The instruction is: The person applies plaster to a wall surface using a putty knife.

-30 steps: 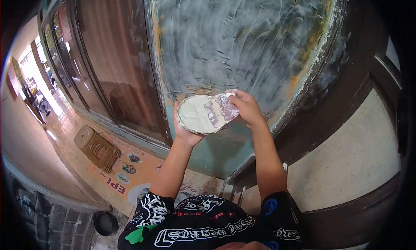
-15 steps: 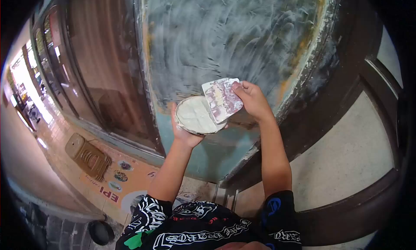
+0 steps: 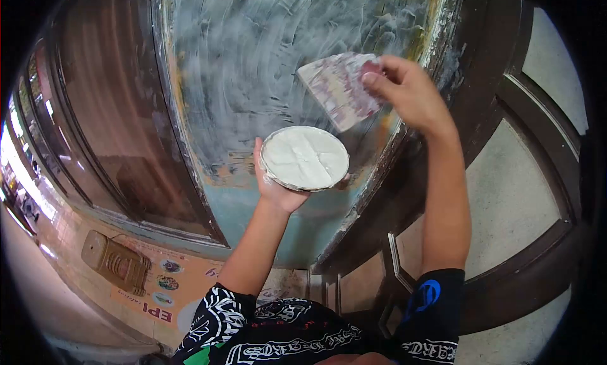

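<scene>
In the head view, a round container (image 3: 305, 188) of white paste (image 3: 284, 151) is held from below by the left hand (image 3: 278, 191), its fingers mostly hidden – a smeared flat scraper (image 3: 341, 90) is pinched by the fingers of the right hand (image 3: 414, 93), apart from the container, before the streaked panel (image 3: 234, 68)

The person wears a black short-sleeved fabric T-shirt (image 3: 332, 313), printed across the near front with curved white gothic-style lettering (image 3: 291, 349) and smaller red letters (image 3: 308, 321). White patterning (image 3: 221, 311) covers the left sleeve, with a green patch (image 3: 197, 357) nearer; a blue rounded emblem (image 3: 428, 295) marks the right sleeve (image 3: 446, 314).
</scene>
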### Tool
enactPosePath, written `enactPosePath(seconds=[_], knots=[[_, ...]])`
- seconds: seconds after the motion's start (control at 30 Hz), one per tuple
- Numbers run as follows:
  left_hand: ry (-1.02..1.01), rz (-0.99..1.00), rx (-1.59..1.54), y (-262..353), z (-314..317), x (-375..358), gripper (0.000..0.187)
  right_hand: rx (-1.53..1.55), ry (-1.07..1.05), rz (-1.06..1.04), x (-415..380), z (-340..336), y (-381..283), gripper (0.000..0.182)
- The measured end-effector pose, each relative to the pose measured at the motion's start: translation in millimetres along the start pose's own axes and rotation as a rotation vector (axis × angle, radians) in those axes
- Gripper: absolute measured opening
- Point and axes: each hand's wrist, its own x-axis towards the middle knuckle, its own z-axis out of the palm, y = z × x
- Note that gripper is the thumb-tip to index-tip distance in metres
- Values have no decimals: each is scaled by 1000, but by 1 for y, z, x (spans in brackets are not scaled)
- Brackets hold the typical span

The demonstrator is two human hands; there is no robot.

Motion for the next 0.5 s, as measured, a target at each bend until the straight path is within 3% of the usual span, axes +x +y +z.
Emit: enactPosePath(seconds=[0.07, 0.17, 0.27, 0.4, 0.5], knots=[[70, 9, 35, -1, 4, 4, 86, -184, 60, -114, 11, -33, -13, 19], [100, -25, 82, -2, 8, 9, 86, -536, 79, -124, 27, -72, -36, 17], [-4, -73, -27, 1, 2, 10, 86, -920, 159, -148, 43, -93, -35, 20], [-93, -128, -70, 3, 1, 5, 86, -1045, 116, -130, 65, -114, -20, 25], [-14, -114, -15, 4, 3, 3, 86, -848, 93, -113, 75, -115, -7, 25]])
